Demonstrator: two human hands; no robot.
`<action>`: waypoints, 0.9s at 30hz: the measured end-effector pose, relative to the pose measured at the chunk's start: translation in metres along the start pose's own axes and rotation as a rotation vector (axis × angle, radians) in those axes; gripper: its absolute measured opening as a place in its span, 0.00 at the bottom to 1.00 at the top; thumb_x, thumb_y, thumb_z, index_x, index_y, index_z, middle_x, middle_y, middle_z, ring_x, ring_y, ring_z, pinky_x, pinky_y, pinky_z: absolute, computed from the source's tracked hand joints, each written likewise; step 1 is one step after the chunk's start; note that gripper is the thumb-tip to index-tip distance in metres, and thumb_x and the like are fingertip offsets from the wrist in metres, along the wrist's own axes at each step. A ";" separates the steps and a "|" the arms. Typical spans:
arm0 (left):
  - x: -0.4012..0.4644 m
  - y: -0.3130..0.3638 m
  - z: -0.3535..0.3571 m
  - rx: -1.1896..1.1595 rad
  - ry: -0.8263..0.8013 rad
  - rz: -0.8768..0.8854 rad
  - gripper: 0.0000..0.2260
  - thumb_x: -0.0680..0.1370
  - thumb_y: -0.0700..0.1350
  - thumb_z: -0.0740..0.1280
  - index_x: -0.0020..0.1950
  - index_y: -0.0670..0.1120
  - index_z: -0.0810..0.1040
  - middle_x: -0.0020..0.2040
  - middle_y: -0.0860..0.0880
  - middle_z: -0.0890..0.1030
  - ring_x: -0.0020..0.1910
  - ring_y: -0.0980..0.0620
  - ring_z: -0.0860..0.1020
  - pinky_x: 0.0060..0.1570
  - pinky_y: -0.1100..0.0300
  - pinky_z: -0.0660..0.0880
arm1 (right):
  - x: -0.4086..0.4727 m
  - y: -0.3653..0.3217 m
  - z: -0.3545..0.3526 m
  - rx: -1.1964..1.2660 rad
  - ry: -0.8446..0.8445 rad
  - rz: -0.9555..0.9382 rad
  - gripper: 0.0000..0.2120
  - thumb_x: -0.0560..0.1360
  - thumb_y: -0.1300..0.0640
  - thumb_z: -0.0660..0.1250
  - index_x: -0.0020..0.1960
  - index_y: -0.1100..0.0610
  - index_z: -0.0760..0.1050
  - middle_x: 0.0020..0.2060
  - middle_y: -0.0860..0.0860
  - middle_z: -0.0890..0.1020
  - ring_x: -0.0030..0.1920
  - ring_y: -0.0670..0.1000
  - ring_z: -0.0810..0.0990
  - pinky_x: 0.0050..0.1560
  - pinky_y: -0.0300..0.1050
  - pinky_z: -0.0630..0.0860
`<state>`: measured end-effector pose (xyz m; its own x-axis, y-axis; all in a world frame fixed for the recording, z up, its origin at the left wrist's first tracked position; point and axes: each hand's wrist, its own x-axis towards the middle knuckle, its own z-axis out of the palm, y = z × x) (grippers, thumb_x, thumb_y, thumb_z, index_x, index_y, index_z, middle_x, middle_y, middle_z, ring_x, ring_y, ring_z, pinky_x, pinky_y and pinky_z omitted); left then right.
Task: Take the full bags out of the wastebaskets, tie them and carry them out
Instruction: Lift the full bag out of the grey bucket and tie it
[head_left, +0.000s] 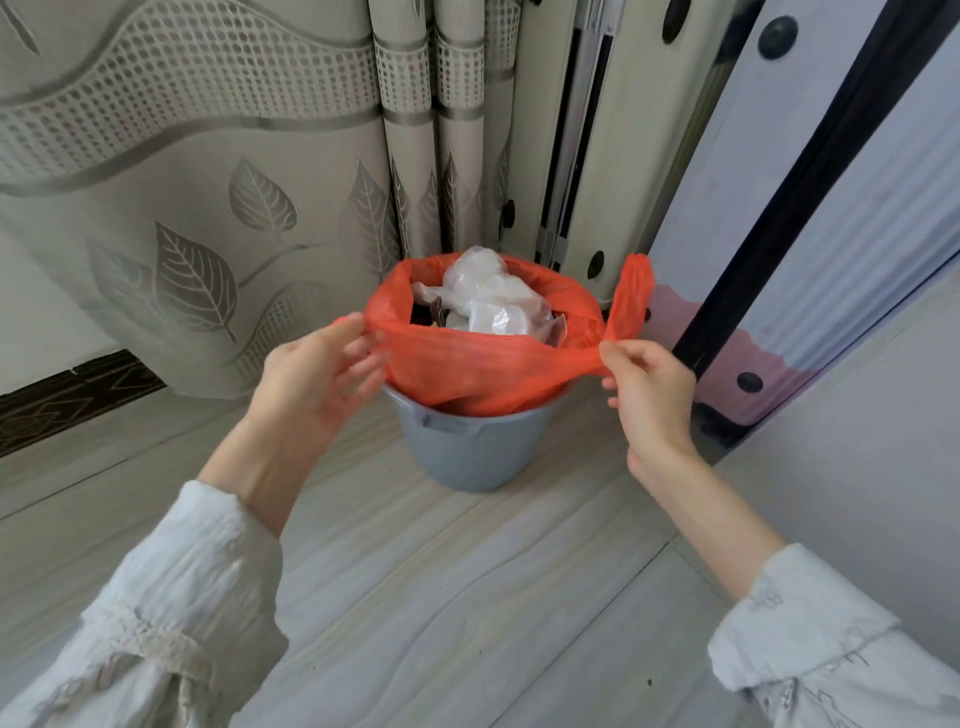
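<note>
The grey wastebasket on the floor holds an orange bag filled with crumpled clear plastic. My left hand and right hand each pinch its rim, stretching it taut.

- The bin is hidden at its top part by the orange bag that hangs over the rim.
- Under the clear plastic in the bag lies something dark, too hidden to name.
- The fingers of the left hand beside the bag are blurred.
- Both sleeves are cut off by the lower edge.
</note>
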<state>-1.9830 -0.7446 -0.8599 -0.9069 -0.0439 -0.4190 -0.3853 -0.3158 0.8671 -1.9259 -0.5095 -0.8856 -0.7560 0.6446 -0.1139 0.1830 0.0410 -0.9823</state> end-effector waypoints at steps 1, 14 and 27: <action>0.004 0.003 -0.002 0.009 0.017 -0.013 0.08 0.76 0.48 0.64 0.38 0.48 0.75 0.30 0.53 0.81 0.31 0.57 0.80 0.34 0.64 0.77 | 0.005 -0.002 0.000 -0.033 0.037 -0.046 0.06 0.74 0.56 0.65 0.38 0.50 0.74 0.36 0.45 0.77 0.41 0.48 0.76 0.48 0.48 0.75; 0.055 0.003 -0.018 -0.178 0.138 -0.263 0.14 0.77 0.54 0.59 0.37 0.47 0.68 0.35 0.49 0.76 0.49 0.52 0.74 0.50 0.55 0.71 | 0.075 -0.017 0.026 -0.125 0.052 0.294 0.20 0.70 0.54 0.68 0.58 0.62 0.73 0.54 0.55 0.79 0.50 0.56 0.78 0.50 0.48 0.75; 0.077 0.088 0.020 -0.061 0.161 0.253 0.03 0.72 0.40 0.66 0.38 0.45 0.74 0.35 0.47 0.74 0.34 0.52 0.73 0.38 0.59 0.71 | 0.058 -0.141 0.047 0.029 -0.138 -0.310 0.06 0.74 0.64 0.62 0.48 0.59 0.77 0.43 0.49 0.80 0.42 0.49 0.77 0.42 0.38 0.74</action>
<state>-2.0901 -0.7568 -0.8108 -0.9324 -0.2762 -0.2332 -0.1352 -0.3319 0.9336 -2.0250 -0.5144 -0.7609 -0.8515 0.4950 0.1731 -0.0848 0.1958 -0.9770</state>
